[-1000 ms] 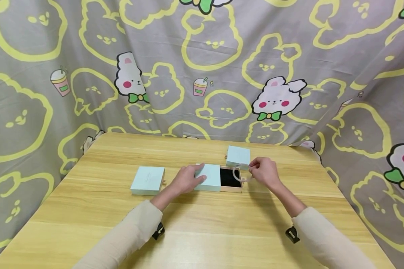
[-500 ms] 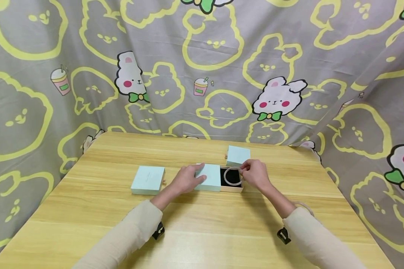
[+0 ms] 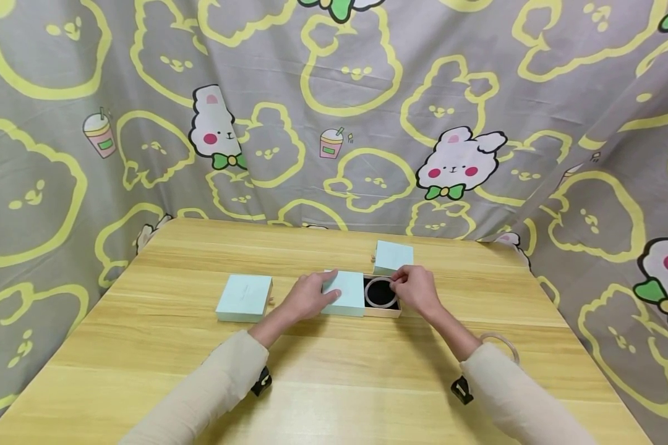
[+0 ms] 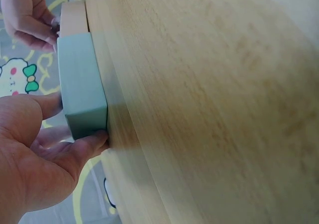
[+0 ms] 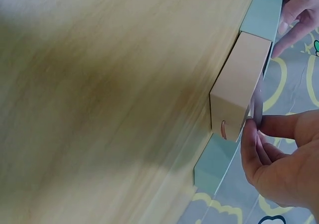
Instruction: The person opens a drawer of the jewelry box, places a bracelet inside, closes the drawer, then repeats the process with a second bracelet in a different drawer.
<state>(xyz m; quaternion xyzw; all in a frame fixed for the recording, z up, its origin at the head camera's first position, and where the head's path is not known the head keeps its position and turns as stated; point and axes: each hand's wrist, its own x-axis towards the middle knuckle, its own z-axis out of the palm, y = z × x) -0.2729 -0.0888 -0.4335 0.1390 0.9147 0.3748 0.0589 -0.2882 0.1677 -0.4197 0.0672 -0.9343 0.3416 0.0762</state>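
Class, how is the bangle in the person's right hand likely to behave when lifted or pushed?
The bangle is probably stiff: pinched at one edge by the right hand, it shows a round outline. Its thin band suggests it is light. Stood on edge, it might roll, being circular.

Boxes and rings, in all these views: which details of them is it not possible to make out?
Leftmost box, head view: the lettering on top is too small to read.
Loose ring, head view: the right sleeve covers part of it.
Drawer, left wrist view: its own side wall hides the inside.
Held ring, head view: the right hand covers part of it.
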